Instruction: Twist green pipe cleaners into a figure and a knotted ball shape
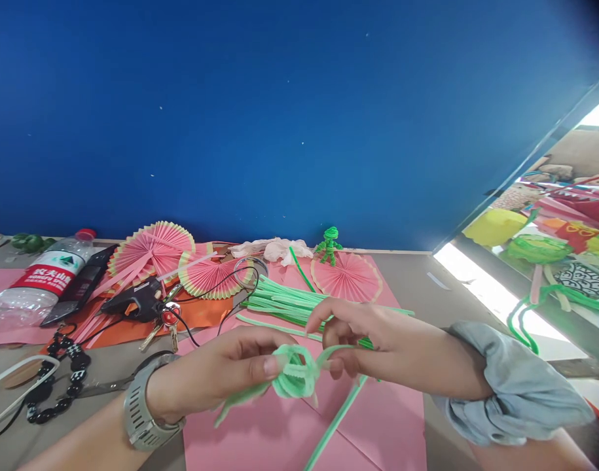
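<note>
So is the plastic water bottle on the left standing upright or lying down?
Lying down. The water bottle rests on its side on the table, red cap pointing toward the blue wall.

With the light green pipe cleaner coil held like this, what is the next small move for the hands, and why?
Probably the right hand should draw its free strand once more around the coil and snug it. The left hand already pinches the coil between thumb and fingers, the loops look loose, and a long tail hangs down over the pink paper unwound.
</note>
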Tool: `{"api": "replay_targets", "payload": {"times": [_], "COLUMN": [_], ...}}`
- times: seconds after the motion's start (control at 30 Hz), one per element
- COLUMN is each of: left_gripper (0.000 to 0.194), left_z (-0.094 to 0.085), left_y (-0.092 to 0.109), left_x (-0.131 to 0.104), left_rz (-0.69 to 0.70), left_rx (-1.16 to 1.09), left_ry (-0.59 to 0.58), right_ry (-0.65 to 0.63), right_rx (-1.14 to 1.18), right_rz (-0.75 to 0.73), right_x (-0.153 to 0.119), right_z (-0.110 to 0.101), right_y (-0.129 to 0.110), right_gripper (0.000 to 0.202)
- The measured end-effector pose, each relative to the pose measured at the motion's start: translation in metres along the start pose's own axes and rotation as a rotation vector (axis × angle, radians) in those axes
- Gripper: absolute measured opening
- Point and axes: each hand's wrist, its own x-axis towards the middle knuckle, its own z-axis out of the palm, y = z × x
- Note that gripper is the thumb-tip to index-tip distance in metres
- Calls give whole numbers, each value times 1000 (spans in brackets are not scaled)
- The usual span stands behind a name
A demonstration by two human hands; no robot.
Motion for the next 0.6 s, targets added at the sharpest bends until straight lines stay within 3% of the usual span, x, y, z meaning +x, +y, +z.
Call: {"api": "replay_targets", "payload": {"times": [0.1,0.23,0.43,0.6], "left_gripper": [33,30,28,38], "left_z": [0,4,18,18], "left_y": [-1,2,6,2], "left_x": [-1,-1,1,4], "left_rz": [-7,-39,-39,-69], "left_rx": [-30,-50,468,510], "left_ry": [-34,-125,43,164], "right_ry": [-52,-39,79,226], "right_rx": [-95,-245,-398,-492], "right_rz": [72,10,26,31], "right_x": [2,5,13,13], "right_z": [-6,-8,9,27], "right_y": [5,8,6,-4], "right_gripper": [23,29,20,20]}}
